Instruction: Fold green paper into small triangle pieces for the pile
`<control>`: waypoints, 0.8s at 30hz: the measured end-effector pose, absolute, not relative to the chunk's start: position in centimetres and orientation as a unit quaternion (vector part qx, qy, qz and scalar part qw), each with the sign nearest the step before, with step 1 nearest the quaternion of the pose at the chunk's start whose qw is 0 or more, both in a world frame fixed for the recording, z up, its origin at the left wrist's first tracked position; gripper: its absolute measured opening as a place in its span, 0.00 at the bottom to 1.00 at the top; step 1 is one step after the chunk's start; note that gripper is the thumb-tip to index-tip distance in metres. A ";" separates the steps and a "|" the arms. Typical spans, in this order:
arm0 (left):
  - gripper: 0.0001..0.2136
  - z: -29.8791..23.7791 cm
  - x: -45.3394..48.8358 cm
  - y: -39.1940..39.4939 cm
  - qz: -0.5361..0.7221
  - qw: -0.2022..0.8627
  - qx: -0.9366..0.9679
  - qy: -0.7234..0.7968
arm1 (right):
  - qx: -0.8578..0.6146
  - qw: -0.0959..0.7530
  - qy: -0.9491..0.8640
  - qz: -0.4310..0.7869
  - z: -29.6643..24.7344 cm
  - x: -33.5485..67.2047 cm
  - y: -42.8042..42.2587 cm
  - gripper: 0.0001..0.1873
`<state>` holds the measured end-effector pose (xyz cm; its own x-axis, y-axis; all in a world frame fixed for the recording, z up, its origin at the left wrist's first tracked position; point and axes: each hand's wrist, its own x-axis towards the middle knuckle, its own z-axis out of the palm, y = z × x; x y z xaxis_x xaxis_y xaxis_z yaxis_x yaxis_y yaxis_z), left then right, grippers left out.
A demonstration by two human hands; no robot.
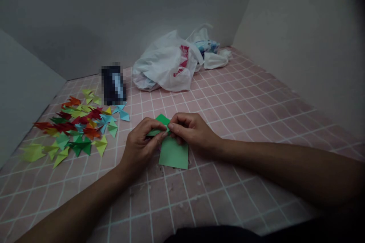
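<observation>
Between my two hands is a piece of green folded paper (pixel 154 132), partly covered by the fingers. My left hand (pixel 143 136) pinches it from the left with thumb and forefinger. From the other side, the fingertips of my right hand (pixel 192 133) press on the same piece and meet the left fingertips. Under the hands lies a light green paper sheet (pixel 173 155), flat on the checked cloth. A darker green corner (pixel 162 118) sticks out just beyond the fingers; whether it belongs to the folded piece or to another sheet, I cannot tell.
Many-coloured folded paper shapes (pixel 81 145) lie in a loose heap on the left. Behind them is a dark, pixelated object (pixel 112 85). A white plastic bag (pixel 168 62) with red print and a crumpled blue-and-white packet (pixel 209 46) rest by the back wall. Pink checked cloth (pixel 256 114) covers the surface.
</observation>
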<state>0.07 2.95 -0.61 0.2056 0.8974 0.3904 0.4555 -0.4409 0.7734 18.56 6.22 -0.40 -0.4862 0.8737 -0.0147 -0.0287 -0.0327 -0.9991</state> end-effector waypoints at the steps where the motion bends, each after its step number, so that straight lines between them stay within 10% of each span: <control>1: 0.02 -0.6 0.0 2.9 0.424 0.246 0.737 0.465 | -0.354 0.361 -0.590 0.630 -0.4 18.6 6.2 0.12; 24: 0.06 0.0 0.7 2.3 0.423 0.431 0.584 0.542 | -0.333 0.354 -0.566 0.666 -0.4 18.7 6.4 0.14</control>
